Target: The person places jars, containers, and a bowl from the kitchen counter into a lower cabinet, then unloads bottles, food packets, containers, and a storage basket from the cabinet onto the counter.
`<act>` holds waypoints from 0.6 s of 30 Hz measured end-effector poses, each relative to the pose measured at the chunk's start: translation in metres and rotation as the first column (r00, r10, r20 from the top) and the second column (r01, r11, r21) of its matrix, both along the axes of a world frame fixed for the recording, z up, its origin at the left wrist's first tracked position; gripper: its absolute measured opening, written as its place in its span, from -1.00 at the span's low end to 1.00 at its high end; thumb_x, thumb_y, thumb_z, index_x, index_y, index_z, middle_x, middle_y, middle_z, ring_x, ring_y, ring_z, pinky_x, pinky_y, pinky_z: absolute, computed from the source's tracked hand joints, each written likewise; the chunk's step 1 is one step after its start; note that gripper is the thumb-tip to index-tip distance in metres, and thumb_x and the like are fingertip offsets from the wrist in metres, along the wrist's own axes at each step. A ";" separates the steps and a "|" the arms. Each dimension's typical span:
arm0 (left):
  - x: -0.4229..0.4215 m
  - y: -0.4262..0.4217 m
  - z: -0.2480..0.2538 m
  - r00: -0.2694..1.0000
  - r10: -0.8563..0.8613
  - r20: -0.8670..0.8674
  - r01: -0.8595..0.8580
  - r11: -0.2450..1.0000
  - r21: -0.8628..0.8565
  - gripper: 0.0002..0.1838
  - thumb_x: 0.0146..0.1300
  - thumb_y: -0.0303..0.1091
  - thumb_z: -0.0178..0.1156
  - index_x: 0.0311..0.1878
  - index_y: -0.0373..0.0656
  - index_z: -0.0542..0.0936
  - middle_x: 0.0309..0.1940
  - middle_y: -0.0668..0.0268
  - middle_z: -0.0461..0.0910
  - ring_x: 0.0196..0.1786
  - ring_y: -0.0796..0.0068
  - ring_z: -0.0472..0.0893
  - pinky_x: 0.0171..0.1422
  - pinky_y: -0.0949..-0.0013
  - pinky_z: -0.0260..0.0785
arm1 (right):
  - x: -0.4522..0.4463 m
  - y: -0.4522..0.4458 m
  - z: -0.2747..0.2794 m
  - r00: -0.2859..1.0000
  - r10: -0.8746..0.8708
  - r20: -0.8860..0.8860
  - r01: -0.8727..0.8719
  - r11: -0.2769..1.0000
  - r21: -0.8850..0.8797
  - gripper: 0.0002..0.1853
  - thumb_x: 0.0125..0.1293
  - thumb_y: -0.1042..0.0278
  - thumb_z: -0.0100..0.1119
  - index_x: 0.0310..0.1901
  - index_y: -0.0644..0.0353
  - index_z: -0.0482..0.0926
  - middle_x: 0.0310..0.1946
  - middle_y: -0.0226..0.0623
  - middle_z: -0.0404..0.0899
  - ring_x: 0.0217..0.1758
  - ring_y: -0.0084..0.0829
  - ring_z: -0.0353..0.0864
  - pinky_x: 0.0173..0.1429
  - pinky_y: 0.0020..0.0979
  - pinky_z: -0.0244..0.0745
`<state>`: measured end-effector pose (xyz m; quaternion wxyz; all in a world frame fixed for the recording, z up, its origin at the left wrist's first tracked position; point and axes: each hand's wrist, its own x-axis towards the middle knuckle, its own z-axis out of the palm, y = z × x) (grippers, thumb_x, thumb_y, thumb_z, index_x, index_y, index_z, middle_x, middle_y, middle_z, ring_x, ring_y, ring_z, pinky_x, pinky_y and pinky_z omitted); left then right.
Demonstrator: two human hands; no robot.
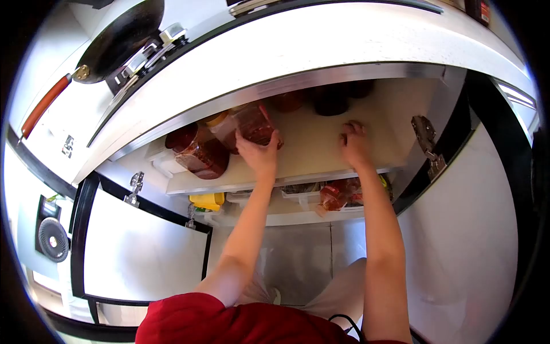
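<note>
1. A big dark-red jar stood near the front-left corner of the shelf; a sideways knock could probably have toppled it.
2. My left hand gripped a clear container left of the shelf's middle; a loose thumb might have let it slip. It looked boxy, with deep-red contents.
3. My right hand was over the shelf's right half, fingers curled; whether around anything, I couldn't tell.

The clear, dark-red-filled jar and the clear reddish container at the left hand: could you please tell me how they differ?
The left hand grips the clear reddish container; neither hand touches the clear, dark-red-filled jar. The jar looks larger than the container and stands nearer the front edge of the pale shelf. Both look red inside.
</note>
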<state>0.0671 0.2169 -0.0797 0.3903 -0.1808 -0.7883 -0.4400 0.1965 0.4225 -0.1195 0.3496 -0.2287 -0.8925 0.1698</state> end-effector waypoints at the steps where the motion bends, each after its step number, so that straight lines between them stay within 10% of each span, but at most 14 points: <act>1: -0.010 0.006 -0.004 1.000 0.011 0.000 -0.011 1.000 0.001 0.06 -0.22 -0.10 0.47 0.26 -0.47 0.10 0.12 -0.22 0.27 0.16 -0.14 0.30 0.25 0.08 0.17 | 0.001 0.001 0.000 1.000 0.011 0.000 -0.011 1.000 0.001 -0.66 0.18 0.33 0.01 -0.04 0.32 0.46 0.10 -0.04 0.35 0.18 -0.06 0.28 0.25 -0.19 0.25; 18: -0.128 0.055 -0.016 0.953 -0.167 0.252 0.139 0.982 0.126 0.14 -0.23 0.01 0.47 0.33 -0.31 0.03 0.20 -0.09 0.28 0.25 -0.03 0.31 0.31 0.19 0.19 | 0.002 -0.003 0.005 0.997 -0.030 0.074 0.026 0.998 0.052 -0.62 0.22 0.27 -0.03 0.02 0.32 0.44 0.12 -0.06 0.37 0.20 -0.08 0.29 0.32 -0.21 0.16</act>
